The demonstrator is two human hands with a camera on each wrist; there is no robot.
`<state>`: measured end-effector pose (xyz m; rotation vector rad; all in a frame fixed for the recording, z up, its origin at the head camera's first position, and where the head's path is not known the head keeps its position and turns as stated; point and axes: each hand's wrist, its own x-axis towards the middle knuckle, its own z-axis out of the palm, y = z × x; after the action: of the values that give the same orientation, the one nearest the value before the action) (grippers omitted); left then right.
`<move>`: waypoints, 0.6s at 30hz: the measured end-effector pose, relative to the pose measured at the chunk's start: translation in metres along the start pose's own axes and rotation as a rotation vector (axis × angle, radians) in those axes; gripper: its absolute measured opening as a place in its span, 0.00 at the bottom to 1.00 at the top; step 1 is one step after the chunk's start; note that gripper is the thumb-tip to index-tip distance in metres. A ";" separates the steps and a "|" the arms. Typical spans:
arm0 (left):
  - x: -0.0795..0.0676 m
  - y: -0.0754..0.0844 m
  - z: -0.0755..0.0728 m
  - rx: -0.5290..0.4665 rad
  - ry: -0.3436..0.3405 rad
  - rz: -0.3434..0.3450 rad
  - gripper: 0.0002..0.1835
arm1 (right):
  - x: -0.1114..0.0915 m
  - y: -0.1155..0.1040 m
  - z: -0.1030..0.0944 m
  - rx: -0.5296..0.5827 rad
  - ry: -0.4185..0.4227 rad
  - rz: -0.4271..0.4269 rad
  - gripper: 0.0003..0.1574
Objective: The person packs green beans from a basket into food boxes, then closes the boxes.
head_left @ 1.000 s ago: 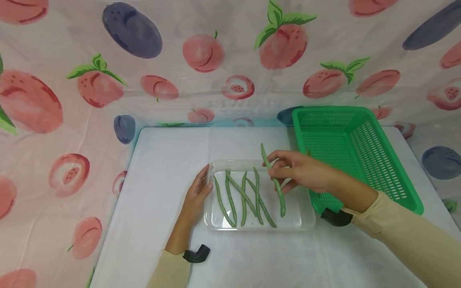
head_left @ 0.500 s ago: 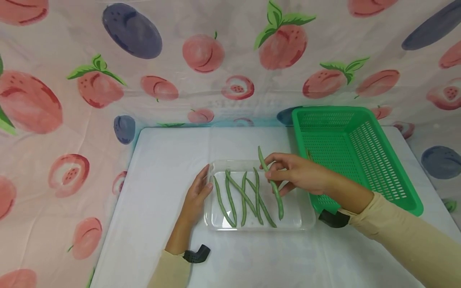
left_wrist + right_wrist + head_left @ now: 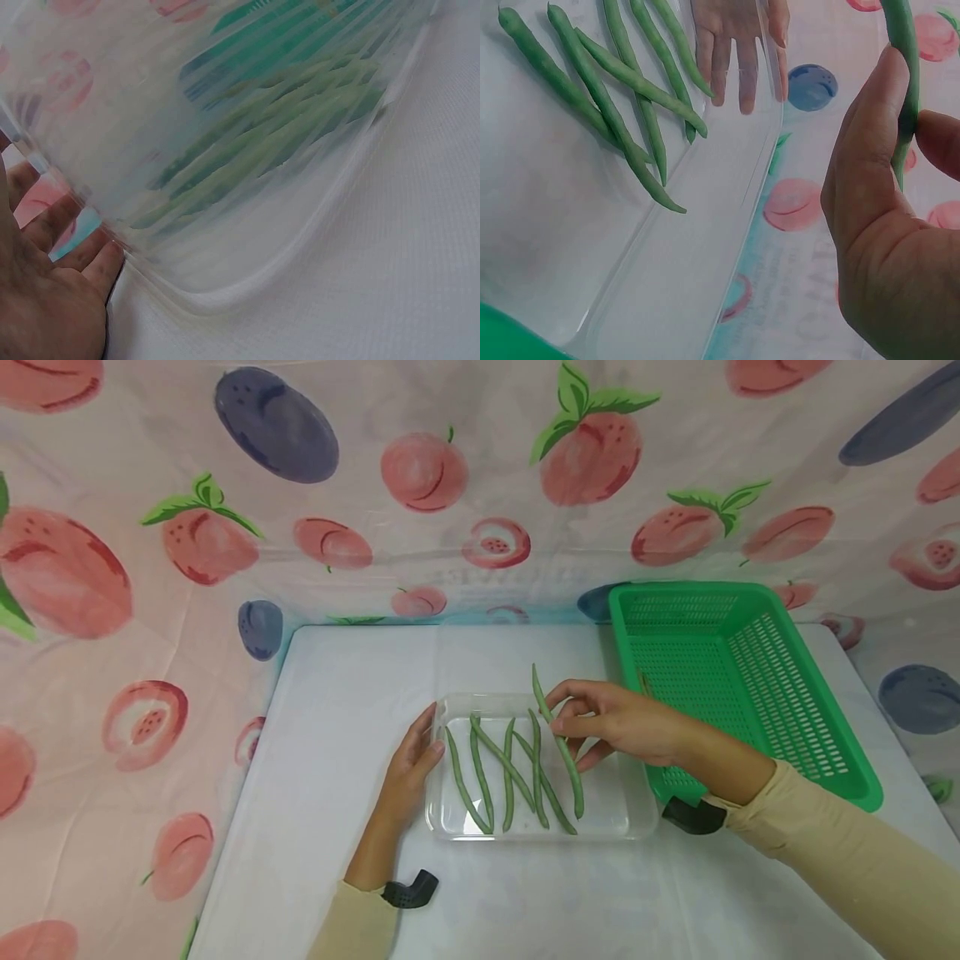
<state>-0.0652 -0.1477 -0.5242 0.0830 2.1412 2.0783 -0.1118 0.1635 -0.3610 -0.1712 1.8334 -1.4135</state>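
In the head view, my right hand [image 3: 622, 722] pinches a long green bean [image 3: 567, 758] between thumb and fingers, over the right half of a clear plastic tray [image 3: 609, 814]. The right wrist view also has this bean [image 3: 904, 82] upright between thumb and fingertips. Several more green beans [image 3: 509, 777] lie in the tray, some crossing each other. My left hand [image 3: 405, 772] touches the tray's left wall from outside. Its fingers look straight through the clear wall in the right wrist view. Through the tray's side, the left wrist view shows the beans [image 3: 247, 150] blurred.
A green perforated basket [image 3: 817, 693] stands to the right of the tray, with a small thin brownish piece [image 3: 647, 685] at its left side. My right forearm crosses over the basket's front. A white cloth [image 3: 352, 693] covers the table, and a fruit-print curtain [image 3: 360, 460] hangs behind.
My right hand has shifted slightly left with the bean, bringing it closer to the beans in the tray. My left hand and the tray have stayed put.
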 end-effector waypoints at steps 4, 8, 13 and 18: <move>0.000 0.000 0.000 -0.008 -0.005 0.003 0.30 | 0.001 0.002 0.000 0.012 -0.010 -0.009 0.28; 0.000 -0.001 0.000 -0.003 -0.002 0.001 0.30 | 0.002 0.003 -0.001 0.028 -0.021 -0.016 0.28; 0.000 -0.002 0.000 0.001 -0.002 0.006 0.30 | 0.002 0.004 -0.001 0.041 -0.023 -0.017 0.28; 0.000 -0.001 0.000 0.009 0.001 0.003 0.31 | 0.002 0.004 -0.003 0.029 -0.010 -0.023 0.25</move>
<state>-0.0652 -0.1478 -0.5250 0.0871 2.1523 2.0712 -0.1134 0.1661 -0.3649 -0.1848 1.8074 -1.4513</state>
